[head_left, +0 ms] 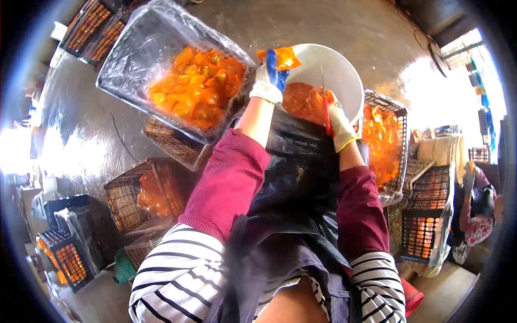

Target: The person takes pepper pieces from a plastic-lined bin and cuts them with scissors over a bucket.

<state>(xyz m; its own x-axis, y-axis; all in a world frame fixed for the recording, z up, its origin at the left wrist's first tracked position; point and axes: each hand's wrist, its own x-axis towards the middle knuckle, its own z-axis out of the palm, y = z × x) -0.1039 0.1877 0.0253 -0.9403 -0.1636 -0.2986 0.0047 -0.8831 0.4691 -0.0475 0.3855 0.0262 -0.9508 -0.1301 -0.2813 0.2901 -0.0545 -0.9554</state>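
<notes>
My left hand (273, 78), in a white and blue glove, grips a small clear pouch of orange contents (287, 58) at the left rim of a white bucket (328, 60). Inside the bucket lies an orange-red mass (299, 99). My right hand (337, 119), in a pale glove with orange-stained fingers, is closed around a red-handled tool (326, 110) at the bucket's right side. The tool's thin blade points up; whether it is a knife or scissors I cannot make out.
Left of the bucket, a plastic-lined crate (161, 32) holds many orange pouches (202, 83). Another crate of orange pouches (381, 142) stands close on the right. Stacked crates (425, 215) and a person (478, 207) are farther right. The floor (242, 21) looks wet.
</notes>
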